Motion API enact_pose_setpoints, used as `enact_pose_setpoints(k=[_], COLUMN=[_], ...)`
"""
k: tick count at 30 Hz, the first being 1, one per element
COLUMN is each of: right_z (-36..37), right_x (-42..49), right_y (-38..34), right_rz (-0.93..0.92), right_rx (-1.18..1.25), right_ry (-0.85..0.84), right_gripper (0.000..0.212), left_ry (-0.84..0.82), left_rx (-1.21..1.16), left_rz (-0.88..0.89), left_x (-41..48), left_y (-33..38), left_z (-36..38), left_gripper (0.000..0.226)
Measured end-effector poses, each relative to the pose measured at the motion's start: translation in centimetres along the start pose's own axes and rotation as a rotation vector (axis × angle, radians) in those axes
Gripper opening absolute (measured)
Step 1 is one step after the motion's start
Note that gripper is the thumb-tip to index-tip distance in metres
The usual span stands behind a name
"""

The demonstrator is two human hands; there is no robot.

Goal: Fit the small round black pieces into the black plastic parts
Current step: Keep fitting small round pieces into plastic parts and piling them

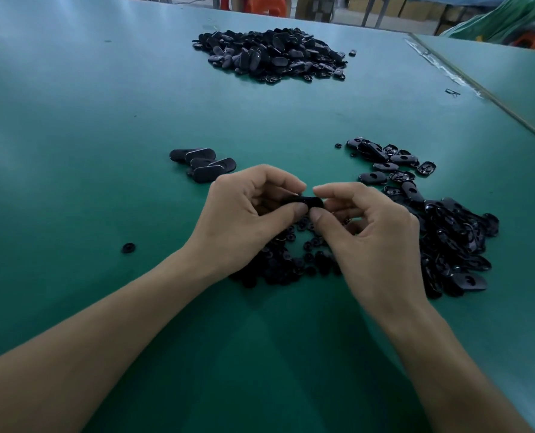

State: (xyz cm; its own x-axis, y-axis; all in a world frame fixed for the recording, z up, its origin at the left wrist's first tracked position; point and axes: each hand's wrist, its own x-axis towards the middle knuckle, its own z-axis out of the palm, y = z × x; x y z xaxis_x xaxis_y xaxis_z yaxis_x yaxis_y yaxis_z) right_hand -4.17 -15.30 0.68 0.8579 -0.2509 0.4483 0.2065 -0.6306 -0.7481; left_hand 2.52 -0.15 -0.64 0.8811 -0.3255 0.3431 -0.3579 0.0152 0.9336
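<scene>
One black plastic part (303, 202) is held over the green table (104, 120), pinched from both sides. My left hand (247, 220) grips its left end between thumb and forefinger. My right hand (366, 232) pinches its right end the same way. Whether a round piece sits in it is hidden by my fingers. Several small round black pieces (291, 260) lie scattered under and between my wrists. A heap of black plastic parts (447, 239) spreads to the right of my right hand.
A small group of black parts (202, 164) lies just beyond my left hand. A large pile of black parts (272, 54) sits far back. One stray round piece (128, 247) lies left of my left wrist. A table seam (478, 89) runs at the right.
</scene>
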Motion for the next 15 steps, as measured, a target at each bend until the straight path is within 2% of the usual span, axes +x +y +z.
enact_pose_setpoints(k=[8,15], right_z=[0.10,0.56], right_x=[-0.13,-0.19], right_y=[0.06,-0.43], right_rz=[-0.228,-0.125], right_rx=[-0.140,-0.085], right_ry=[0.064,0.028], right_gripper=[0.014,0.014], left_ry=[-0.038,-0.030], left_rx=[-0.104,-0.139], left_rz=[-0.026,-0.047], left_x=[0.07,0.03], left_y=[-0.15,-0.13], left_z=[-0.23,-0.03], left_gripper=[0.020,0.016])
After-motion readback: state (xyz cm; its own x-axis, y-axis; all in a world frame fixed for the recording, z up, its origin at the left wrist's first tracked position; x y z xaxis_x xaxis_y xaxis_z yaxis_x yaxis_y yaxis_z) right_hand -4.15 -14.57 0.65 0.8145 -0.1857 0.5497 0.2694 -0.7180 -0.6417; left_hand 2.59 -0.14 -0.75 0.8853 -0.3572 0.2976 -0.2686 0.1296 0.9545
